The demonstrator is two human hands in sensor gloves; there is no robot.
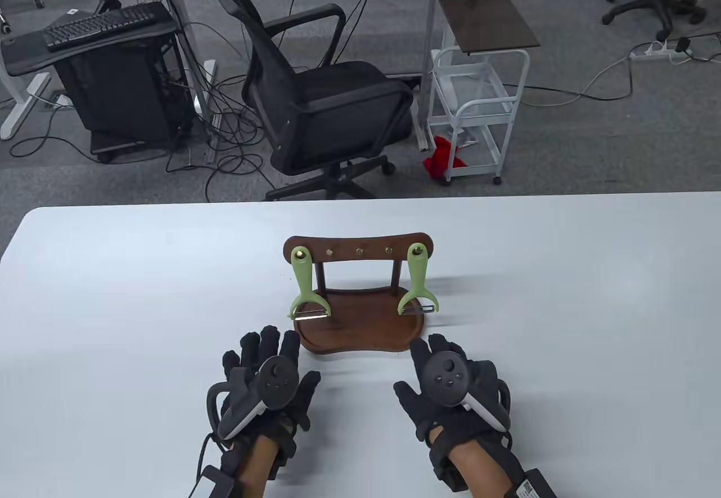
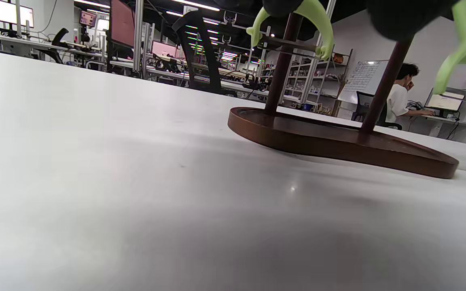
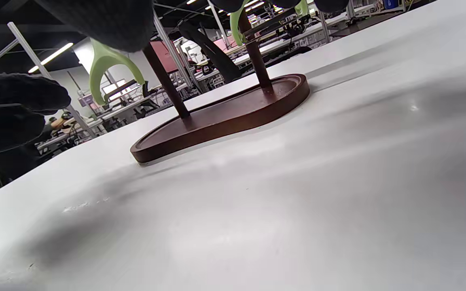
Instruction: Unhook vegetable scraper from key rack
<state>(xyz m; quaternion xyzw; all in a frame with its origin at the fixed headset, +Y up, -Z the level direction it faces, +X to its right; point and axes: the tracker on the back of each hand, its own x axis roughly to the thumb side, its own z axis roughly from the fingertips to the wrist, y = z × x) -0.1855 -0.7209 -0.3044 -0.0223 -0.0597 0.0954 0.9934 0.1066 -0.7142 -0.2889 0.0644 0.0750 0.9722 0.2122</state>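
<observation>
A dark wooden key rack (image 1: 359,247) with an oval base tray (image 1: 360,336) stands mid-table. Two green vegetable scrapers hang from its outer hooks: the left scraper (image 1: 304,287) and the right scraper (image 1: 418,283). My left hand (image 1: 265,377) lies open on the table just in front of the tray's left end, holding nothing. My right hand (image 1: 450,382) lies open in front of the tray's right end, holding nothing. In the left wrist view the tray (image 2: 338,139) and a scraper's fork (image 2: 297,24) show close ahead. The right wrist view shows the tray (image 3: 221,117) and a scraper (image 3: 109,66).
The white table (image 1: 112,306) stretches to both sides of the rack. Beyond its far edge stand a black office chair (image 1: 321,98) and a white trolley (image 1: 479,98).
</observation>
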